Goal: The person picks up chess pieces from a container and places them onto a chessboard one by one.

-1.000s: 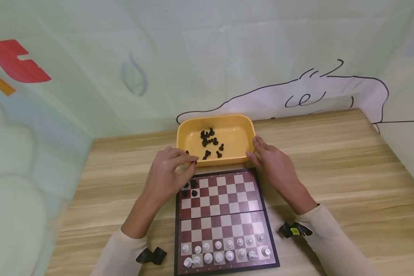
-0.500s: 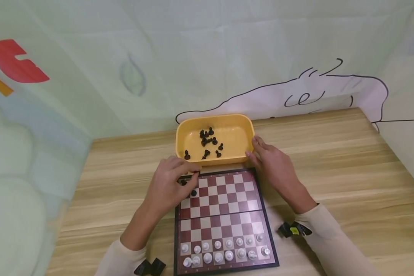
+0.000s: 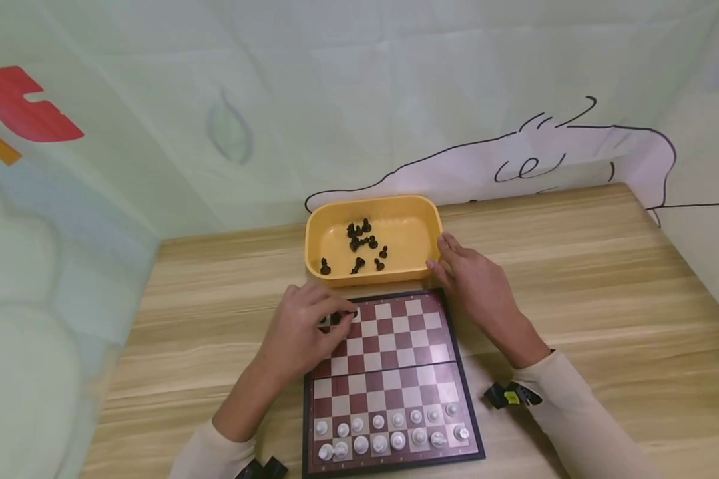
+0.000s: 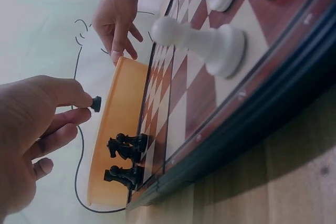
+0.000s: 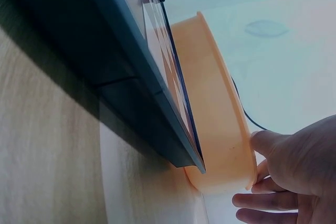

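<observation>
Small and black, the chess piece (image 4: 96, 103) had a widened, flat-bottomed base; its upper part was hidden by the left hand (image 3: 305, 327), whose thumb and finger pinched it. It sat near the centre of the head frame, over the far edge of the chessboard (image 3: 388, 344). In the left wrist view its long axis ran roughly crosswise, the base pointing right, towards the board.

The head view reduced it to a dark speck at the fingertips, whereas the left wrist view, at left centre, showed it apart from the board, with a standing black knight (image 4: 126, 149) lower down. Only the head view showed the loose black pieces (image 3: 355, 243) inside the yellow tray (image 3: 410, 247), upper centre. The right wrist view, at lower right, showed the right hand (image 3: 480, 283) with its thumb against the tray's rim and its other fingers mostly extended, not clenched.
</observation>
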Motion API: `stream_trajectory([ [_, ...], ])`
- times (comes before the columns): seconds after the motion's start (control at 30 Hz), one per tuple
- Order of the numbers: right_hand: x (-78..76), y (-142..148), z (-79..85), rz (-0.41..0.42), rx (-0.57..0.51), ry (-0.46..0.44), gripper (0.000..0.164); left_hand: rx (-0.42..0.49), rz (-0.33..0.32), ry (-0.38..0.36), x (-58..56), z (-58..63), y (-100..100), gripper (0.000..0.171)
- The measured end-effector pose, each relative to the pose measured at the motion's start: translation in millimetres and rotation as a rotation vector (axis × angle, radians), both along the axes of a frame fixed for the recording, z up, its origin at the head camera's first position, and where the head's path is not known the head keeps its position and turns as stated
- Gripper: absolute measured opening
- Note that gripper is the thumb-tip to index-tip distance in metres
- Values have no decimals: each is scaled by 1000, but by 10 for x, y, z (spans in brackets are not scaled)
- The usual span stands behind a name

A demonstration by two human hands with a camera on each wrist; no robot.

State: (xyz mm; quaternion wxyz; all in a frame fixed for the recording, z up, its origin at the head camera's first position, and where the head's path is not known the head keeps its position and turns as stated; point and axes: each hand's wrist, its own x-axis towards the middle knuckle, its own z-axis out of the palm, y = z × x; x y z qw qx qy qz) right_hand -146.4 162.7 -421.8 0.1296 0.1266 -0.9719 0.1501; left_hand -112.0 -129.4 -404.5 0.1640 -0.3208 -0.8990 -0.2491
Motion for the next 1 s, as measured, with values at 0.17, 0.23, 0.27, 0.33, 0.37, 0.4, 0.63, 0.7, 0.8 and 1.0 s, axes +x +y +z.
stream_trajectory([
  [0.17, -1, -14, 1, -2, 3, -6, 59, -42, 1, -2, 15, -31, -5, 12],
  [0.23, 2, -16, 2, -4, 2, -7, 59, -58, -5, -5, 17, -37, -4, 11],
  [0.27, 2, -16, 0, -4, 1, -9, 59, -63, -7, -9, 19, -41, -4, 10],
  [0.33, 2, -14, -3, -3, 0, -14, 58, -70, -15, -16, 25, -47, -1, 10],
  [0.37, 1, -13, -2, -3, 0, -13, 58, -73, -18, -21, 29, -50, 1, 9],
  [0.4, -1, -12, -2, -3, 0, -10, 58, -73, -21, -24, 33, -53, 3, 9],
  [0.63, -11, -3, 16, 3, -2, -5, 58, -85, -11, -42, 45, -75, 11, 9],
  [0.7, -6, -4, 23, -3, 2, -11, 58, -90, -9, -44, 43, -83, 12, 9],
  [0.8, -10, -8, 29, -9, 9, -17, 59, -97, -10, -44, 38, -94, 16, 10],
  [1.0, -5, -8, 21, -3, -2, -20, 59, -145, 1, -50, 42, -111, 32, 10],
])
